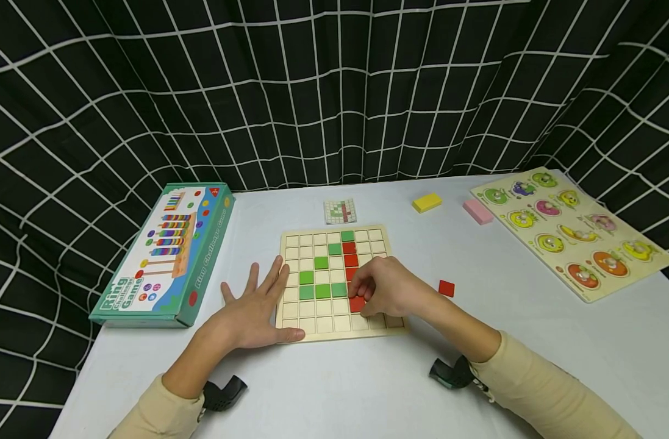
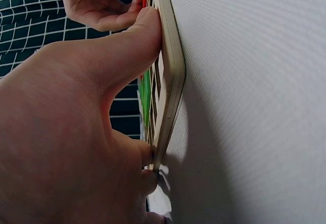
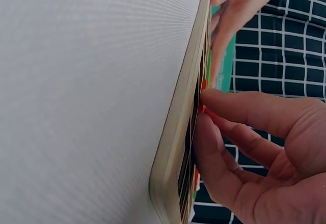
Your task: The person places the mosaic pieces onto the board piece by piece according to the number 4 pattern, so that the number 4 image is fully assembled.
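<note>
A wooden grid board (image 1: 293,326) lies flat, with green square tiles (image 1: 321,263) set in a stepped outline and a column of red square tiles (image 1: 349,248). My left hand (image 1: 252,317) spreads over the board's near left corner, thumb on the front border and fingertips at the left edge. With thumb and fingers, my right hand (image 1: 389,286) pinches a red square tile (image 1: 357,304) low in the red column, right at the board's surface. The right wrist view shows fingertips (image 3: 211,99) close together on that tile. Part of the red column is hidden behind the right hand.
Beyond the board lies a small pattern card (image 1: 339,211). One loose red tile (image 1: 446,288) is right of the board. A yellow block (image 1: 427,202) and a pink block (image 1: 478,211) lie farther back. A Ring Challenge Game box (image 1: 164,256) stands left, a fruit puzzle board (image 1: 575,231) right.
</note>
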### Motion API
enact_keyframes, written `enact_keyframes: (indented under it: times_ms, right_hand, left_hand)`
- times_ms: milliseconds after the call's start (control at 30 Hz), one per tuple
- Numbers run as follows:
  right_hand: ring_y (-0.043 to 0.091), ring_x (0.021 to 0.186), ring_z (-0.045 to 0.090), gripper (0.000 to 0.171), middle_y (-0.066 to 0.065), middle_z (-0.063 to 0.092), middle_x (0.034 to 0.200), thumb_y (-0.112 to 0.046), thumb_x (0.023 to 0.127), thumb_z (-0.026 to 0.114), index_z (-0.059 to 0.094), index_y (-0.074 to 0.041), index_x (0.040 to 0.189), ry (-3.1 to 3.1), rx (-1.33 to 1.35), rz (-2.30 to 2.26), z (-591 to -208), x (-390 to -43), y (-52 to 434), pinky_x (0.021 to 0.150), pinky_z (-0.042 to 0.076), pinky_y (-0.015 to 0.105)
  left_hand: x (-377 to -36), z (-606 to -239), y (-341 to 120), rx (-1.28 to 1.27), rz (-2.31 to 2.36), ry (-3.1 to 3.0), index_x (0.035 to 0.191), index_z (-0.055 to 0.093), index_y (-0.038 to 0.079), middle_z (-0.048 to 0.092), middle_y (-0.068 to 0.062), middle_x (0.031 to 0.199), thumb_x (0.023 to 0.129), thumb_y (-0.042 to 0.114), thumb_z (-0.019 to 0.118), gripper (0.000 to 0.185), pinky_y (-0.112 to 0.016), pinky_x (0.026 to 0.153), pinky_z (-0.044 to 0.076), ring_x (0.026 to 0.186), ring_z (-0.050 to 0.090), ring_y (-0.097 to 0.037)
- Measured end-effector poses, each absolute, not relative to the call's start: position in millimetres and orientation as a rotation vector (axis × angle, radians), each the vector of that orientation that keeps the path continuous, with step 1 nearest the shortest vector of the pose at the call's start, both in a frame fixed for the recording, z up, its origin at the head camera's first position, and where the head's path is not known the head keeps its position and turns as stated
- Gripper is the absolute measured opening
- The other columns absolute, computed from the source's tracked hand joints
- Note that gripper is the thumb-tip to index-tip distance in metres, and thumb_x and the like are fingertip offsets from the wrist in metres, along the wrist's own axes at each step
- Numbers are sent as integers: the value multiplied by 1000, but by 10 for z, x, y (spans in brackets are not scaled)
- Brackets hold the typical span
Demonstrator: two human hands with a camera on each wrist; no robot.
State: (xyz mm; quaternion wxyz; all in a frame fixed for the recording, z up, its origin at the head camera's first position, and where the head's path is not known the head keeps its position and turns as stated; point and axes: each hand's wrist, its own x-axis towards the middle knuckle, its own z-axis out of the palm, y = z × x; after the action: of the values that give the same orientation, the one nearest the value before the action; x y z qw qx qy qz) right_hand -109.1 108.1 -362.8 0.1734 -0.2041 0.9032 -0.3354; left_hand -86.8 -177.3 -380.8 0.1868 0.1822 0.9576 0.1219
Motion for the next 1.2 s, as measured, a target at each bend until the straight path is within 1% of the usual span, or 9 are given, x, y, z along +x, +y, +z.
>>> enact_keyframes:
  times_ms: [167, 333, 567, 733, 933, 1133, 1200]
  right_hand:
    - [12, 74, 61, 26, 0, 69, 76, 6, 70, 88, 78, -13, 85, 2552, -600, -977, -3621, -1101, 1103, 69, 54, 25]
    - [12, 74, 62, 23, -2, 71, 78, 5, 73, 85, 78, -13, 86, 2553, -603, -1000, -3621, -1118, 1159, 70, 55, 25]
    - [11, 76, 65, 17, -2, 76, 87, 2, 79, 82, 79, -12, 89, 2560, -609, -1033, -3586, -1121, 1275, 73, 55, 25]
    - [12, 76, 65, 16, -4, 75, 84, 0, 79, 83, 80, -12, 89, 2593, -607, -1031, -3565, -1124, 1395, 72, 55, 25]
    - [12, 77, 64, 17, -2, 74, 84, 0, 80, 83, 80, -11, 93, 2638, -583, -1018, -3569, -1111, 1587, 70, 51, 25]
    - [15, 77, 63, 23, 2, 73, 86, 6, 80, 75, 80, -10, 95, 2672, -496, -1002, -3549, -1104, 1799, 65, 51, 27]
    - [16, 78, 64, 24, 2, 72, 85, 6, 80, 74, 80, -11, 96, 2687, -470, -983, -3543, -1105, 1866, 64, 51, 28]
  left_hand:
    - [-873, -3812, -1776, 514, 342, 2696, 169, 8, 10, -5, -6, 177, 82, 75, 71, 125, -95, 99, 1, 159, -1, -52]
    - [-875, -3824, -1771, 515, 339, 2693, 169, 8, 11, -5, -6, 177, 82, 75, 70, 125, -95, 99, 2, 159, -2, -52]
    - [-875, -3830, -1778, 512, 338, 2703, 169, 8, 10, -5, -6, 177, 81, 76, 71, 126, -95, 98, 2, 159, -1, -52]
    - [-876, -3826, -1772, 508, 341, 2702, 169, 8, 10, -5, -6, 177, 81, 76, 71, 127, -95, 98, 2, 159, -1, -52]
    - [-872, -3823, -1767, 510, 343, 2703, 169, 8, 11, -5, -5, 177, 81, 76, 71, 126, -96, 98, 2, 159, 0, -52]
    - [-867, -3816, -1774, 509, 353, 2699, 169, 7, 11, -5, -5, 177, 81, 76, 71, 126, -95, 98, 1, 159, -1, -52]
    - [-868, -3815, -1779, 507, 350, 2699, 169, 7, 11, -6, -5, 177, 81, 76, 70, 126, -95, 98, 1, 159, -2, -52]
